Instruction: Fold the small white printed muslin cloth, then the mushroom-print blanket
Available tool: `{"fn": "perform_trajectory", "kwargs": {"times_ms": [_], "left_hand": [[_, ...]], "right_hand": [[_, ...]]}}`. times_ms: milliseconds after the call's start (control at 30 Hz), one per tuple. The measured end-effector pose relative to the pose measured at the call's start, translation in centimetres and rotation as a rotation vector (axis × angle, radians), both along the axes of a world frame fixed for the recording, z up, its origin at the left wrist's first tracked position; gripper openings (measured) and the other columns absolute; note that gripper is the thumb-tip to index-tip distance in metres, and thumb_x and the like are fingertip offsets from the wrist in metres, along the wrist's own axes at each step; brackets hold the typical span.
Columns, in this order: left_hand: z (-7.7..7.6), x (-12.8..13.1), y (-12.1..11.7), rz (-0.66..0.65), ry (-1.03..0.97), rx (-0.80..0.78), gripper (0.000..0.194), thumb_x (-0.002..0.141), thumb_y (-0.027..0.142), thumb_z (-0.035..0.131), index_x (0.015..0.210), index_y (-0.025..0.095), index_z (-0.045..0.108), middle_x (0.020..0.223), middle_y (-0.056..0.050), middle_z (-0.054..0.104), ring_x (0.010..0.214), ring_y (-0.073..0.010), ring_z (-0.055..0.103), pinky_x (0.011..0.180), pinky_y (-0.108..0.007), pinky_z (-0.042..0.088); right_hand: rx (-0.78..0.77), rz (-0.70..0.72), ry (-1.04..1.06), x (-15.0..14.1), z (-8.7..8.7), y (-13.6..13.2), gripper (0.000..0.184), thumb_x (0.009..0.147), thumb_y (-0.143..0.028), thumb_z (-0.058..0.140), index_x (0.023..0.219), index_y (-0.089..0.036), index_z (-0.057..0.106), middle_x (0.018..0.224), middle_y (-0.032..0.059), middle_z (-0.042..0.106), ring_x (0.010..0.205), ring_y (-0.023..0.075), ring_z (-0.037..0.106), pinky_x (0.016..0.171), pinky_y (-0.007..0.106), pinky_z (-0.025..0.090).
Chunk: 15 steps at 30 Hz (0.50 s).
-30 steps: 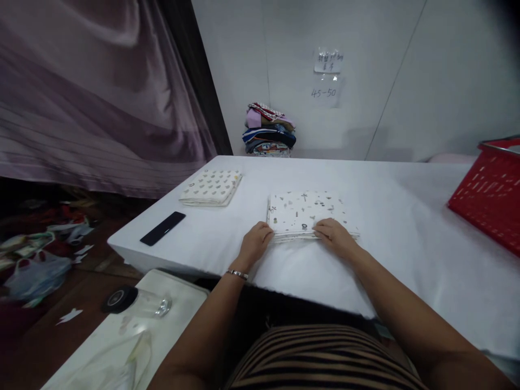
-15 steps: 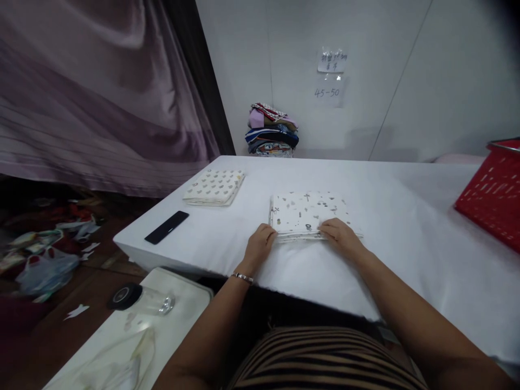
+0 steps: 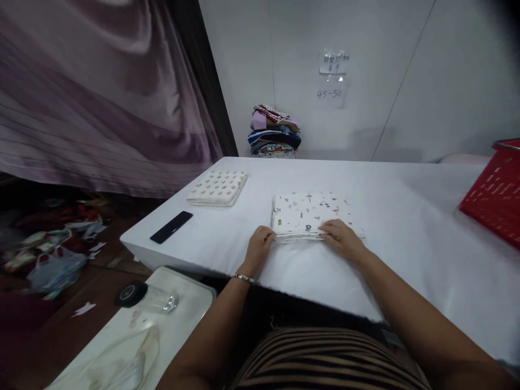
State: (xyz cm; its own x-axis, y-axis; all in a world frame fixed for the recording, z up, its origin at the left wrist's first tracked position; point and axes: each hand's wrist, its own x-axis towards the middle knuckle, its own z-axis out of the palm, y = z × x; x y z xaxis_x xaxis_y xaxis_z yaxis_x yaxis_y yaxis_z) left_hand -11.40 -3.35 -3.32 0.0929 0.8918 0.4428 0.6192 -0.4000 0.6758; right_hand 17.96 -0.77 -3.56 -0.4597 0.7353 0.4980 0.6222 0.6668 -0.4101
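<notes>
A white folded cloth (image 3: 311,212) with small grey and green prints lies flat on the white-covered table in front of me. My left hand (image 3: 259,246), a bracelet on its wrist, pinches the cloth's near left corner. At the near edge, right of the middle, my right hand (image 3: 342,238) grips the folded layers, with its thumb low and its fingers on top. Several layers show along that edge between the hands. Farther left lies a second folded cloth (image 3: 218,188) with rows of grey motifs, untouched.
A black phone (image 3: 171,227) lies near the left edge of the table (image 3: 410,216). A red basket (image 3: 493,189) stands at the right, and a fabric pile (image 3: 275,132) sits by the back wall. Lower left, a glass bottle (image 3: 156,299) lies on a white stool (image 3: 184,290).
The whole view has shifted slightly. My right hand's fingers have loosened a little on the edge; my left hand stays at the corner, and the cloth keeps its place.
</notes>
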Motion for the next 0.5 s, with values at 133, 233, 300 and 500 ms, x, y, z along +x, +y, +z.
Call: {"fn": "perform_trajectory", "kwargs": {"times_ms": [133, 233, 300, 500], "left_hand": [[-0.1, -0.4, 0.0, -0.040, -0.025, -0.058, 0.011, 0.084, 0.021, 0.052, 0.082, 0.020, 0.063, 0.088, -0.002, 0.057, 0.080, -0.0127, 0.056, 0.072, -0.026, 0.047], [0.3, -0.9, 0.1, -0.099, -0.006, -0.113, 0.013, 0.082, 0.020, 0.054, 0.091, 0.020, 0.065, 0.095, -0.002, 0.058, 0.079, -0.0119, 0.057, 0.071, -0.026, 0.048], [0.7, -1.3, 0.2, -0.134, 0.040, -0.141, 0.016, 0.082, 0.018, 0.053, 0.093, 0.021, 0.065, 0.097, -0.003, 0.058, 0.081, -0.0123, 0.057, 0.072, -0.026, 0.047], [2.2, -1.4, 0.9, -0.156, 0.166, -0.127, 0.009, 0.082, 0.020, 0.053, 0.081, 0.020, 0.063, 0.084, -0.001, 0.058, 0.078, -0.0134, 0.056, 0.073, -0.028, 0.045]], "right_hand": [[0.003, -0.014, -0.008, 0.0, 0.0, 0.0, 0.022, 0.089, -0.027, 0.048, 0.103, -0.026, 0.065, 0.102, 0.0068, 0.063, 0.096, 0.0230, 0.057, 0.081, 0.039, 0.051], [0.002, -0.020, -0.003, 0.0, -0.1, 0.1, 0.022, 0.089, -0.028, 0.048, 0.103, -0.026, 0.065, 0.102, 0.0068, 0.064, 0.096, 0.0232, 0.057, 0.081, 0.039, 0.051], [-0.001, -0.020, 0.002, 0.0, -0.3, 0.1, 0.022, 0.089, -0.029, 0.048, 0.102, -0.026, 0.065, 0.101, 0.0068, 0.064, 0.096, 0.0230, 0.057, 0.081, 0.039, 0.051], [-0.020, -0.037, 0.014, 0.0, -0.1, -0.1, 0.021, 0.089, -0.031, 0.049, 0.101, -0.025, 0.065, 0.102, 0.0063, 0.064, 0.097, 0.0219, 0.057, 0.084, 0.039, 0.051]]}}
